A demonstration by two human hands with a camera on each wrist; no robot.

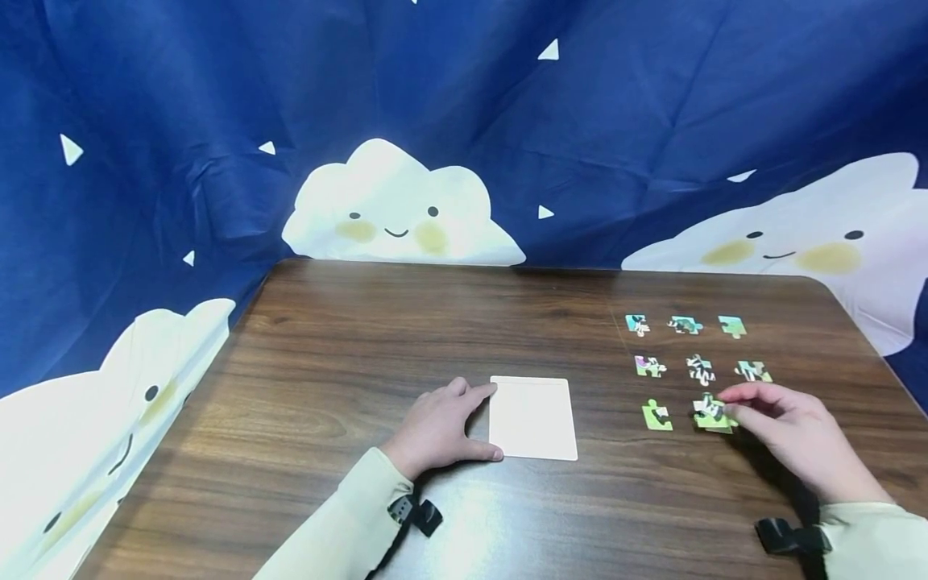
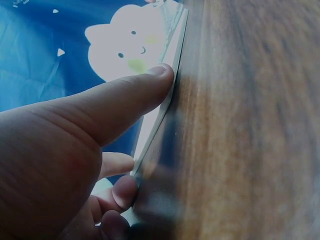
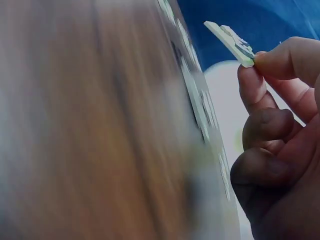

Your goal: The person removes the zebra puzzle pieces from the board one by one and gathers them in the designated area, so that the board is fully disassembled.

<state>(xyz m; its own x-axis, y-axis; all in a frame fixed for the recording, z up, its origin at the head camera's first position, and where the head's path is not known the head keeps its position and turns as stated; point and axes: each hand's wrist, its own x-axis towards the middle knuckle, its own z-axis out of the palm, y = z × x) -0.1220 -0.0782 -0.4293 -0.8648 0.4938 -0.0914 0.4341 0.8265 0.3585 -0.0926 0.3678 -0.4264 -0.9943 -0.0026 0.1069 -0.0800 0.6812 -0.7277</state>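
Note:
My right hand (image 1: 793,427) pinches a green, white and black jigsaw puzzle piece (image 1: 708,405) between thumb and forefinger. In the right wrist view this puzzle piece (image 3: 230,44) is tilted and raised off the table. A green edge just beneath it in the head view seems to belong to another piece. A blank white square board (image 1: 532,419) lies flat in front of my left hand (image 1: 445,427). With thumb and forefinger spread, that hand touches the board's left corners. The left wrist view shows the straight thumb (image 2: 135,90) against the board's edge.
Several loose puzzle pieces lie in rows on the right, among them a corner-like green piece (image 1: 658,416) and a black-and-white one (image 1: 700,369). The brown wooden table (image 1: 326,346) meets a blue curtain (image 1: 435,72) with cloud prints along its back.

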